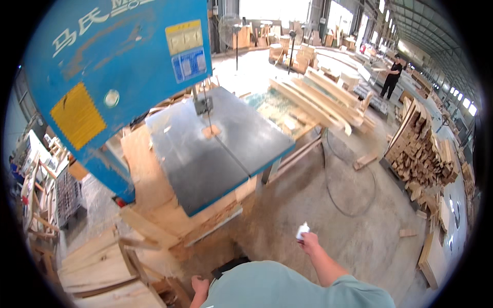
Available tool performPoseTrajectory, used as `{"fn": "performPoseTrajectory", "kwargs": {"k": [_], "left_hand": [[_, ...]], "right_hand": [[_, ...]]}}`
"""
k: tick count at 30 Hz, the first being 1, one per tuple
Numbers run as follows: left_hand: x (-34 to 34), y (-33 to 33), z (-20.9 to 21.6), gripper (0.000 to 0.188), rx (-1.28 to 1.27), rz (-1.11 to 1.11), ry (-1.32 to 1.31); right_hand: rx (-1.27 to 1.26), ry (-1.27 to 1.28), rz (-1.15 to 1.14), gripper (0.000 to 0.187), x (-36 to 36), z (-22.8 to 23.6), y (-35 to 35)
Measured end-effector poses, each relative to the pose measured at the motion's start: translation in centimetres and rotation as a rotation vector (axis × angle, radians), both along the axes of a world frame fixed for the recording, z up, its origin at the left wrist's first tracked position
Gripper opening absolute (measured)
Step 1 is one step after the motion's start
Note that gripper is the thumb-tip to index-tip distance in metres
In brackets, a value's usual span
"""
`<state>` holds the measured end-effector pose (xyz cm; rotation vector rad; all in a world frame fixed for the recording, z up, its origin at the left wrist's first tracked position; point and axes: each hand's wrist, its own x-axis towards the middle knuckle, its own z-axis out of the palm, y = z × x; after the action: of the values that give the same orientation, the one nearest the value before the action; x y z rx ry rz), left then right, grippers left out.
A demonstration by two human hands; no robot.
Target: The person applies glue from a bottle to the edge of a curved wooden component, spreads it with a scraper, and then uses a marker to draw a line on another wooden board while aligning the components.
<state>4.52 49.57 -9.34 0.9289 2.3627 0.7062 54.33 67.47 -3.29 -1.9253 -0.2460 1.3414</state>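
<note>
Over concrete floor [303,197], right grip [310,243] closed around a white bottle [302,231].

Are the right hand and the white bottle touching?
Touching. The head view shows the right hand gripping the lower part of the white bottle, with no gap between them.

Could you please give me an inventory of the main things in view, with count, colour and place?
Upright machine: one, blue, upper left
Machine table: one, dark grey, centre-left
Yellow panel: one, yellow, on the machine
Long boards: several, pale wood, beyond the table
Offcut pile: one, brown, right
Cable: one, dark, looped on the floor
Standing person: one, dark clothes, upper right
Large wood pieces: several, light brown, lower left
Small bottle: one, white, in the right hand
Shirt: one, grey-green, bottom edge
Right hand: one, bare, lower centre-right
Left hand: one, bare, bottom, left of the shirt
</note>
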Motion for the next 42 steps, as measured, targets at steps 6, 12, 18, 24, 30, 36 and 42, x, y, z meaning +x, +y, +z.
{"fn": "performPoseTrajectory", "kwargs": {"k": [6, 12, 18, 24, 30, 36, 42], "left_hand": [[-7.9, 7.7, -12.6, 0.05, -0.483, -0.541, -0.011], [-4.2, 18.1, -8.0, 0.041, -0.42, -0.365, -0.12], [4.2, 21.0, -4.4, 0.039, -0.404, -0.008, -0.295], [14.3, 24.7, 1.4, 0.039, -0.341, 0.253, -0.358], [19.9, 31.0, 5.1, 0.038, -0.293, 0.368, -0.351], [23.0, 34.8, 7.7, 0.037, -0.31, 0.398, -0.336], [25.3, 35.6, 8.9, 0.036, -0.298, 0.426, -0.328]], "right_hand": [[0.318, -0.053, -0.321, 0.02, 7.2, 3.2, 14.2], [0.392, -0.217, -0.372, 0.021, 10.9, 5.9, 30.8], [0.801, -0.793, 0.155, 0.036, 5.9, 8.6, 59.8], [1.035, -0.284, 0.821, 0.057, -13.5, 26.4, 74.0], [1.013, -0.329, 0.811, 0.035, -6.9, 16.6, 71.3], [0.685, -0.843, 0.656, 0.03, 10.7, 5.8, 70.7], [0.316, -1.246, 0.886, 0.044, 13.2, 7.7, 73.7]]}}
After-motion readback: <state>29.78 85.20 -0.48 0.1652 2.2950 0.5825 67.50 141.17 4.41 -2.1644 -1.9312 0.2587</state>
